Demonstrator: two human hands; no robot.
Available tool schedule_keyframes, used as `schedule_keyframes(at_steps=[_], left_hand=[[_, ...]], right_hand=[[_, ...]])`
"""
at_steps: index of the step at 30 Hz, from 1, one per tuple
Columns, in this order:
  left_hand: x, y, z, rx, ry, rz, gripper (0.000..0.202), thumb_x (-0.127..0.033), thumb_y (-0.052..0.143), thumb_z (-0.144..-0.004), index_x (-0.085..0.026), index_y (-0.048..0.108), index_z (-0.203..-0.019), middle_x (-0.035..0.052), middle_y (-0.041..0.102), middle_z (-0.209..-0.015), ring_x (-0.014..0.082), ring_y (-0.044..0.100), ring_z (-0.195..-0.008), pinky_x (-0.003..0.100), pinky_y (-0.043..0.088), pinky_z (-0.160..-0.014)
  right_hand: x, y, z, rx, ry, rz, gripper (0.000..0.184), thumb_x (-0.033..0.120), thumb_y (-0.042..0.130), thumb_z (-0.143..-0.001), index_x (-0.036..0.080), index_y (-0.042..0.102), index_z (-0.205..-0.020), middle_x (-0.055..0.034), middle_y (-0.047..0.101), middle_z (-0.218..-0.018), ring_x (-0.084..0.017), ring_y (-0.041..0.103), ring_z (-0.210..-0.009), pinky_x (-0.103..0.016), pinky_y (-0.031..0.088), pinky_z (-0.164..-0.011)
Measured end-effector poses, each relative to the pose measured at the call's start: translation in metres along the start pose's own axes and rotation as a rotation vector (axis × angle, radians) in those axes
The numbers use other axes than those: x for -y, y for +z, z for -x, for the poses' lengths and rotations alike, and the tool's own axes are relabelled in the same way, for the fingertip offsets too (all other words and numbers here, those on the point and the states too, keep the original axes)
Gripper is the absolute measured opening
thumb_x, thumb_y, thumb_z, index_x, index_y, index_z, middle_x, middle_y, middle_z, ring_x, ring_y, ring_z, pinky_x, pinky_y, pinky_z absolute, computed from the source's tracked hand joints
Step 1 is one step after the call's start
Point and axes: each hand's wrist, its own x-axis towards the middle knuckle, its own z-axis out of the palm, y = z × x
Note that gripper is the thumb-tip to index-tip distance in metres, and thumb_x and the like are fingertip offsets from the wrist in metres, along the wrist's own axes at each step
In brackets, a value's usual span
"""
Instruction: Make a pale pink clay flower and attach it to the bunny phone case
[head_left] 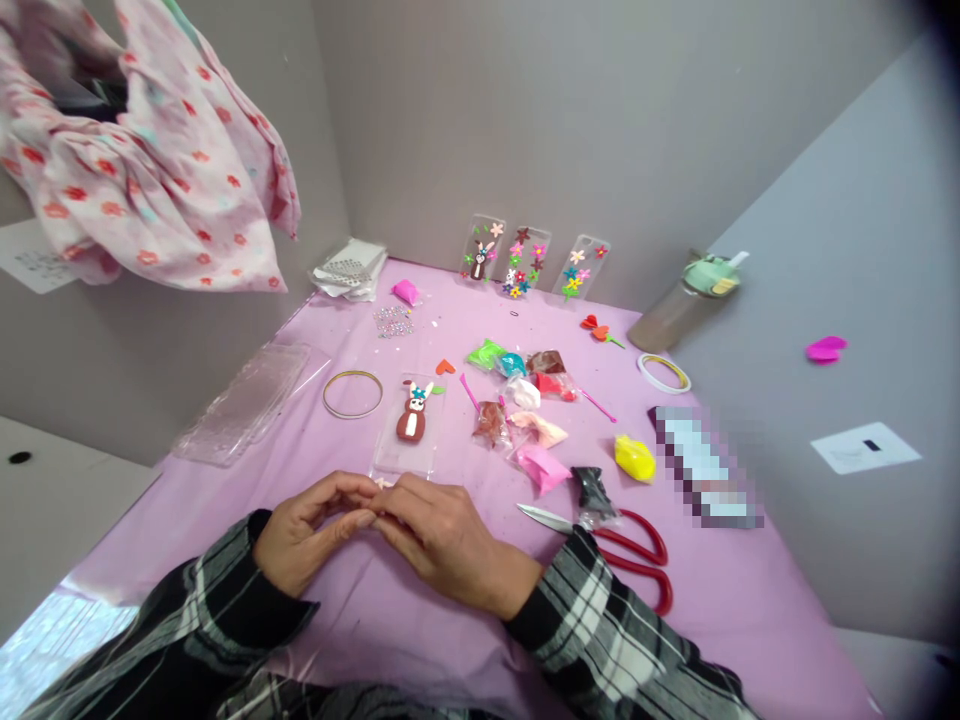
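My left hand [319, 530] and my right hand [450, 540] meet at their fingertips at the table's near side, fingers bent and pinched together. Whatever lies between the fingertips is hidden. A tiny pale piece [382, 483] shows just beyond them; I cannot tell if it is held or lying down. Right past the fingers lies a clear phone case [409, 460]. On it sits a brown and white clay rabbit [411, 418] with a teal flower on its head, a green leaf shape beside one ear. Red-handled scissors [634, 555] rest by my right sleeve, blades partly under a black clay packet [595, 493].
Several clay packets, including a pink one [541, 468] and a yellow one [634, 458], lie right of the case. A bangle [352, 394] and clear plastic trays [247, 405] are left. Decorated cases [529, 262] lean on the back wall. A bottle [686, 300] and a blurred-out phone [705, 465] are right.
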Motion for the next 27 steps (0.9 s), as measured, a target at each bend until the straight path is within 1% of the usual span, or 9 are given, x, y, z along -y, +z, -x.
schedule_keyframes(at_steps=[5, 9, 17, 23, 27], left_hand=[[-0.012, 0.007, 0.002, -0.040, 0.001, -0.026, 0.007, -0.025, 0.070, -0.087, -0.025, 0.076, -0.091, -0.0032, 0.075, -0.085, 0.0130, 0.070, -0.083, 0.020, 0.055, -0.082], [-0.019, 0.010, 0.002, -0.058, -0.004, -0.039, 0.008, -0.024, 0.069, -0.086, -0.024, 0.077, -0.087, -0.0028, 0.072, -0.082, 0.0139, 0.068, -0.081, 0.021, 0.053, -0.081], [-0.021, 0.010, 0.001, -0.055, -0.015, -0.045, 0.009, -0.026, 0.068, -0.086, -0.024, 0.077, -0.085, -0.0023, 0.071, -0.079, 0.0147, 0.067, -0.079, 0.022, 0.052, -0.080], [-0.024, 0.011, 0.000, -0.042, -0.024, -0.035, 0.012, -0.026, 0.066, -0.086, -0.023, 0.077, -0.083, -0.0019, 0.071, -0.078, 0.0149, 0.067, -0.077, 0.022, 0.052, -0.078], [-0.026, 0.010, -0.001, -0.036, -0.031, -0.044, 0.012, -0.028, 0.067, -0.086, -0.023, 0.077, -0.081, -0.0014, 0.071, -0.076, 0.0155, 0.066, -0.076, 0.024, 0.053, -0.078]], right_hand=[[0.001, 0.000, 0.001, 0.008, -0.007, 0.002, 0.026, 0.026, 0.043, -0.108, 0.014, 0.065, -0.112, -0.0061, 0.068, -0.088, -0.016, 0.063, -0.076, -0.024, 0.050, -0.067], [0.002, 0.000, 0.002, 0.013, -0.009, 0.004, 0.023, 0.027, 0.045, -0.107, 0.015, 0.064, -0.113, -0.0053, 0.068, -0.088, -0.015, 0.063, -0.076, -0.024, 0.050, -0.067], [0.000, 0.001, 0.003, -0.003, -0.008, -0.001, 0.025, 0.027, 0.044, -0.108, 0.015, 0.064, -0.115, -0.0050, 0.067, -0.087, -0.015, 0.062, -0.075, -0.024, 0.049, -0.065], [0.000, 0.001, 0.002, 0.007, -0.016, 0.008, 0.024, 0.028, 0.044, -0.108, 0.015, 0.065, -0.109, -0.0045, 0.067, -0.085, -0.015, 0.062, -0.073, -0.024, 0.048, -0.065], [0.000, 0.000, 0.001, 0.009, -0.012, 0.009, 0.026, 0.030, 0.042, -0.108, 0.016, 0.064, -0.109, -0.0045, 0.068, -0.085, -0.015, 0.062, -0.074, -0.024, 0.048, -0.065]])
